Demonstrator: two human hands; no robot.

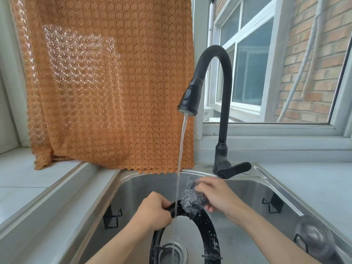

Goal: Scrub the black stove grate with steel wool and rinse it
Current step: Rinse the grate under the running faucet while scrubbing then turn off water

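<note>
Over sink (253,189): left hand (152,212) fingers grip grate (205,225) rim; right hand (215,195) fingers clamp steel wool (192,197) on top.

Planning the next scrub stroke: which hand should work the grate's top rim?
Probably the right hand: it holds the steel wool against the grate there. The left hand grips the rim, steadying it.
</note>
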